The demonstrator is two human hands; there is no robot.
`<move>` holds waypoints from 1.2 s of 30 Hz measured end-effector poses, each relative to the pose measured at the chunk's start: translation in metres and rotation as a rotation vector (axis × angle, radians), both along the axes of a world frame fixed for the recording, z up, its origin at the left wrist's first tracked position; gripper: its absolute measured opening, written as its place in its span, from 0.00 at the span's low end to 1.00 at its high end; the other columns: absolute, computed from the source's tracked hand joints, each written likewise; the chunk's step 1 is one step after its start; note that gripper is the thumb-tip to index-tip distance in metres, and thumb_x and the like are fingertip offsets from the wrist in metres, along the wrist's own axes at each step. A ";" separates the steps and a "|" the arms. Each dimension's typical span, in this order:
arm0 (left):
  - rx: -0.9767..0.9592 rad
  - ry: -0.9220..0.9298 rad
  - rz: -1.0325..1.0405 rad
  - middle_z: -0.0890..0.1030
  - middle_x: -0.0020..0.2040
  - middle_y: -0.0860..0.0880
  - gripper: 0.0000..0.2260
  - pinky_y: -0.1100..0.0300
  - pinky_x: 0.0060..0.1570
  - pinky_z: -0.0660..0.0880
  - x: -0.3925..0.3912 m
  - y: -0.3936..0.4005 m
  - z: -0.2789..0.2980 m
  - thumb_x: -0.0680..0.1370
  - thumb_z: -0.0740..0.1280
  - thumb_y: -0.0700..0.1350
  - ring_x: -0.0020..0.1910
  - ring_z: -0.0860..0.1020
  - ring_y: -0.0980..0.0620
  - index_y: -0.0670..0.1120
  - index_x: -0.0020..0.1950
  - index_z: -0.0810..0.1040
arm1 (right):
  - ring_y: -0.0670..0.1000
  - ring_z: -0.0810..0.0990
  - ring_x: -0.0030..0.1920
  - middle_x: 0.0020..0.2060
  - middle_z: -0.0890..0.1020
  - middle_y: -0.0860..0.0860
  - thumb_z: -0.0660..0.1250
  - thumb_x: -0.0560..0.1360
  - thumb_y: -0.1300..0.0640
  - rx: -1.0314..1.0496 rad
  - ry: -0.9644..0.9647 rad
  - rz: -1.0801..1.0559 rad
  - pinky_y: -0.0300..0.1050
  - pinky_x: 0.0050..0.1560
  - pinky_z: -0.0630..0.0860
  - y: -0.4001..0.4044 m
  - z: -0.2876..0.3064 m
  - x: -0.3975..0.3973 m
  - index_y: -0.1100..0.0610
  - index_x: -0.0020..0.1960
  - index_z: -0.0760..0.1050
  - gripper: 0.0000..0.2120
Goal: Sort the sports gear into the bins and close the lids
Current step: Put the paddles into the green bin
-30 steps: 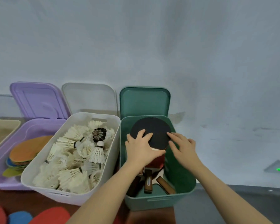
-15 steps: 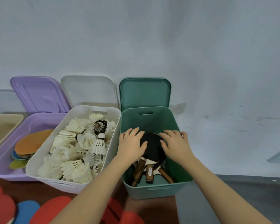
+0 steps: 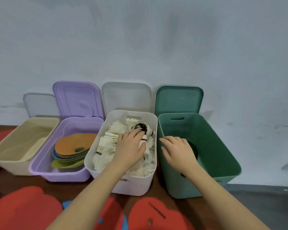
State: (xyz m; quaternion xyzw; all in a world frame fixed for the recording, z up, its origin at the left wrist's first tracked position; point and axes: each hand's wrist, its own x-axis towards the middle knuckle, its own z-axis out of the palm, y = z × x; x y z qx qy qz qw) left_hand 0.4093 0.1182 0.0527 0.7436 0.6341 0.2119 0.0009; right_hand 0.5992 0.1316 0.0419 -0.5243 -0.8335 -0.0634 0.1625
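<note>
Trouble here, going from the left, would start with what is unsorted: the beige bin point(image 3: 23, 143) looks empty, the purple bin point(image 3: 63, 166) holds a stack of flat coloured discs point(image 3: 73, 147), and red foam pieces point(image 3: 25, 208) lie on the table point(image 3: 10, 180) in front, so lids shut now would probably leave gear out. In the white bin point(image 3: 123, 183) the shuttlecocks point(image 3: 110, 136) are heaped close to the rim; a careless press could crush feathers, and any standing proud might stop the lid seating. The left hand point(image 3: 131, 146) lies palm-down on that heap, fingers spread and fairly straight, apparently pressing, not gripping. The right hand point(image 3: 178, 150) rests over the near-left rim of the green bin point(image 3: 223, 146), fingers relaxed and holding nothing I can make out; a dark paddle point(image 3: 192, 147) sits inside beneath it. All four lids lean against the wall, the green lid point(image 3: 179, 100) among them, and could topple if a bin is nudged.
</note>
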 end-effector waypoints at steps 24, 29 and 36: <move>-0.084 -0.039 0.165 0.79 0.58 0.46 0.25 0.49 0.54 0.71 -0.277 -0.143 -0.020 0.71 0.52 0.54 0.54 0.78 0.42 0.45 0.59 0.79 | 0.58 0.79 0.46 0.49 0.81 0.51 0.56 0.75 0.51 -0.126 0.238 0.217 0.52 0.44 0.75 -0.115 -0.030 -0.273 0.55 0.59 0.77 0.18; -0.144 -0.023 0.254 0.74 0.64 0.49 0.18 0.53 0.59 0.63 -0.314 -0.170 -0.048 0.77 0.60 0.50 0.62 0.72 0.45 0.48 0.66 0.74 | 0.58 0.79 0.49 0.53 0.80 0.51 0.55 0.74 0.46 -0.264 0.149 0.282 0.51 0.44 0.73 -0.135 -0.057 -0.305 0.53 0.64 0.75 0.22; -0.448 0.045 0.199 0.67 0.70 0.50 0.20 0.53 0.63 0.60 -0.363 -0.190 -0.114 0.79 0.58 0.53 0.67 0.66 0.46 0.52 0.71 0.66 | 0.57 0.71 0.62 0.69 0.66 0.49 0.60 0.73 0.35 -0.529 -0.119 0.201 0.50 0.60 0.66 -0.162 -0.110 -0.346 0.45 0.74 0.57 0.33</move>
